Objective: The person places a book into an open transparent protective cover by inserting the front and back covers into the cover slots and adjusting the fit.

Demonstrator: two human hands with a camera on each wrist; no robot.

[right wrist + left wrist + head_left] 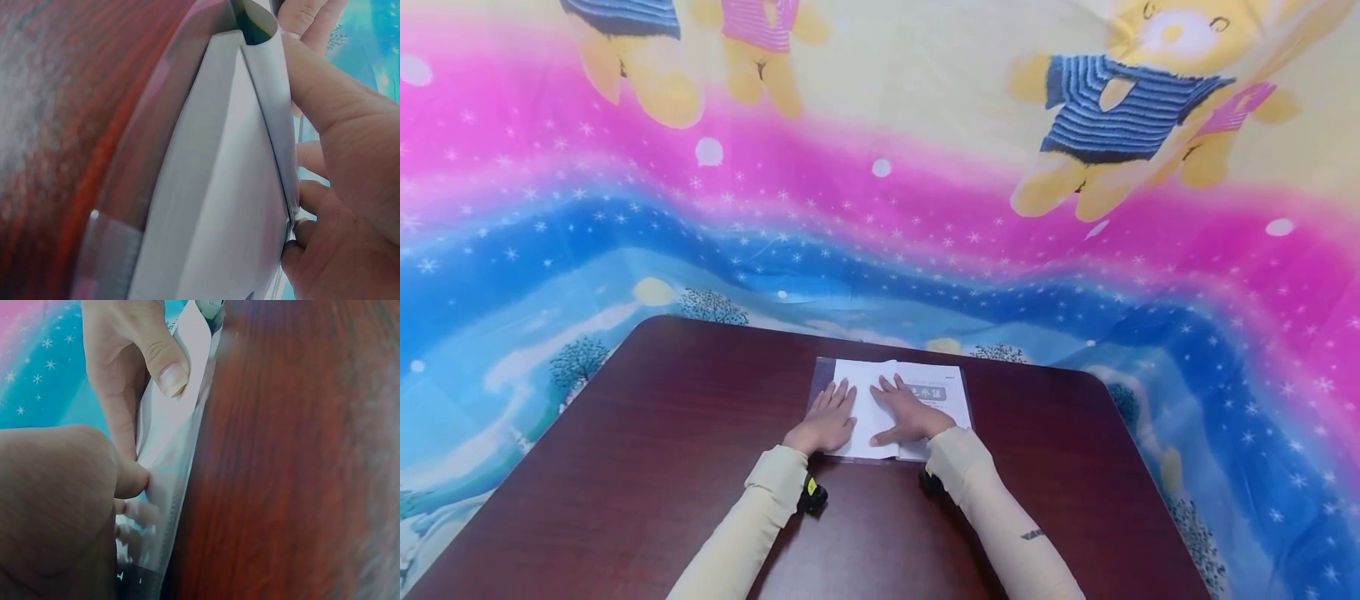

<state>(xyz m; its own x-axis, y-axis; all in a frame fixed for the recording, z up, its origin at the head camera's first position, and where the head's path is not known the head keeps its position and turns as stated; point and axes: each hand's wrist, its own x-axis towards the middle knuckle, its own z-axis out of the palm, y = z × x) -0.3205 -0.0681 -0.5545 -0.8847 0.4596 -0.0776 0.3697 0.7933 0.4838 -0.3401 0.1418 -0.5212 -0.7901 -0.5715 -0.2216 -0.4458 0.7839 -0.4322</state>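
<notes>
- One dark red table (625, 433) bears an open book (865, 421), directly beneath the fingers and near the table's far edge.
- Wider left to right, the spread has its white left page (865, 446) outward of a fold (896, 370) running away from the person.
- Right hand (912, 417): fingers extended and spread across that fold, nearer it than the other.
- Left hand (829, 418): fingers extended along the left page, gripping nothing.

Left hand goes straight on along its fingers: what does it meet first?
The left hand would probably meet more of the white page, then the tabletop past the page's far edge; nothing raised shows between, though depth is unclear.
</notes>
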